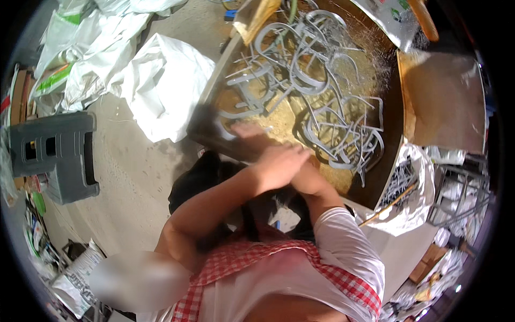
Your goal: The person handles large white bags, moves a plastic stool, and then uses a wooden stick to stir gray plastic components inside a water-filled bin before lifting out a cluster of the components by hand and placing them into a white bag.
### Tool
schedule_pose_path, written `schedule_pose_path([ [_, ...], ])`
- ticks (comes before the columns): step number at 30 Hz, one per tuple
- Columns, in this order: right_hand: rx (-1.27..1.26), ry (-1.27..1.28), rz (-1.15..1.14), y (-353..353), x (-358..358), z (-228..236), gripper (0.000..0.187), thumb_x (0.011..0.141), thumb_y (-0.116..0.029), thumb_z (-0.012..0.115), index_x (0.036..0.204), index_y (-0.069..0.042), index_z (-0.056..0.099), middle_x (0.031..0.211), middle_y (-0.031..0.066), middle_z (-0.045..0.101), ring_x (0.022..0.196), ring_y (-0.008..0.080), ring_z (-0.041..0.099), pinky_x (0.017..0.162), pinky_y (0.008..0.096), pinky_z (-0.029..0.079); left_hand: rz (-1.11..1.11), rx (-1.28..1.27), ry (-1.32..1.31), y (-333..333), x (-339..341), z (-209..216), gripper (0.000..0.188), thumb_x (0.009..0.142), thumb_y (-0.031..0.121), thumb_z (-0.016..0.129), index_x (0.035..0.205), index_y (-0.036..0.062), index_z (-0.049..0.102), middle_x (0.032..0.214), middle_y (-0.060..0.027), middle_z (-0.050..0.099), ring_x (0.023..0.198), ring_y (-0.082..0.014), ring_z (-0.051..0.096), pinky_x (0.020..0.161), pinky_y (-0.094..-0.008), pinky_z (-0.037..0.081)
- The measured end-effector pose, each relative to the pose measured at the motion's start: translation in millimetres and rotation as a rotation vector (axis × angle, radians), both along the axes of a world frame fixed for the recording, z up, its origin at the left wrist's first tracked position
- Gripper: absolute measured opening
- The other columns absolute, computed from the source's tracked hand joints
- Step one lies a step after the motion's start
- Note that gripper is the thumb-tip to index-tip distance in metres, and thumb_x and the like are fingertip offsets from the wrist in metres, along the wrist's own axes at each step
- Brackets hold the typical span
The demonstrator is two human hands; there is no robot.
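My forearms cross over the near edge of a large shallow bin [214,88]. My left hand [284,163] lies across my right forearm, its fingers curled over it. My right hand [249,133] reaches out to the left beneath it, just inside the bin's near left corner. It is blurred, but its fingers look stretched out and hold nothing I can see. Close to its fingertips is a pale grey piece [224,130]. A tangle of grey, curved plastic strips [311,75] fills much of the bin, over a yellowish, grainy bottom [279,121].
White sacks [166,86] lie on the floor to the left, near a dark grey plastic step stool [56,153]. At the right, a white bag [418,209] holds thin grey pieces, with a stick [389,204] across it. A brown cardboard flap [445,102] stands along the bin's right side.
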State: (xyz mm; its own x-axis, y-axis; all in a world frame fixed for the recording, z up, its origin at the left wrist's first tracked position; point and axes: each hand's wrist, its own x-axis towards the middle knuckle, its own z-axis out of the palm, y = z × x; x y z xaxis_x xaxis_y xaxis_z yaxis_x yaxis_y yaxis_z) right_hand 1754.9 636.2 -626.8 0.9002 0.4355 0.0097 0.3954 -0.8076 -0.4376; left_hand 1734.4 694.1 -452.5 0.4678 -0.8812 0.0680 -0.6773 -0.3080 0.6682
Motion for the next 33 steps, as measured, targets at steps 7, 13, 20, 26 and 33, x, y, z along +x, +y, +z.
schedule_pose_path([
  [7, 0.5, 0.602, -0.146, -43.4, -14.3, 10.0, 0.031, 0.086, 0.001, 0.042, 0.113, -0.003, 0.055, 0.117, 0.0129, 0.054, 0.106, 0.0224, 0.052, 0.093, 0.0315, 0.041, 0.352, 0.157, 0.097, 21.0, 29.2, 10.1, 0.051, 0.077, 0.014, 0.056, 0.124, 0.0016, 0.039, 0.108, -0.0141, 0.055, 0.1, -0.0292, 0.053, 0.085, -0.0402, 0.043],
  [13, 0.726, 0.882, -0.39, -116.0, -49.8, 56.2, 0.029, 0.084, 0.002, 0.048, 0.111, -0.005, 0.057, 0.111, 0.0106, 0.058, 0.101, 0.0187, 0.054, 0.089, 0.0298, 0.043, 1.12, -0.309, 0.783, 1.4, 49.9, -8.8, 0.078, 0.076, 0.024, 0.064, 0.132, -0.0062, 0.019, 0.134, -0.0272, 0.026, 0.127, -0.0346, 0.025, 0.104, -0.04, 0.022],
  [20, 0.308, 0.859, -0.04, -131.9, -54.8, 102.5, 0.034, 0.085, -0.026, 0.056, 0.114, -0.007, 0.056, 0.105, 0.0061, 0.061, 0.095, 0.0182, 0.056, 0.083, 0.0328, 0.045, 1.224, -0.532, 1.821, -14.4, 37.1, -63.1, 0.027, 0.087, 0.018, 0.05, 0.109, 0.0031, 0.046, 0.098, -0.0125, 0.058, 0.077, -0.0196, 0.058, 0.07, -0.036, 0.048],
  [26, 0.923, 0.762, -1.017, -136.4, 48.8, 49.7, 0.05, 0.083, -0.04, 0.058, 0.116, -0.004, 0.048, 0.097, 0.0093, 0.055, 0.089, 0.0224, 0.054, 0.077, 0.0352, 0.047, 1.314, -0.509, 1.776, -24.0, 26.2, -49.5, 0.019, 0.086, 0.01, 0.046, 0.104, 0.0038, 0.045, 0.083, -0.0091, 0.057, 0.061, -0.0168, 0.054, 0.052, -0.03, 0.045],
  [33, 1.811, 0.906, -1.39, -127.1, 115.9, 44.8, 0.016, 0.089, -0.02, 0.049, 0.084, -0.004, 0.049, 0.061, 0.0032, 0.047, 0.05, 0.0132, 0.043, 0.041, 0.0247, 0.034, 1.103, -0.42, 1.685, -23.4, 27.0, -31.0, 0.023, 0.076, 0.0, 0.056, 0.096, 0.0032, 0.046, 0.073, -0.0063, 0.051, 0.053, -0.0138, 0.05, 0.043, -0.0235, 0.039],
])
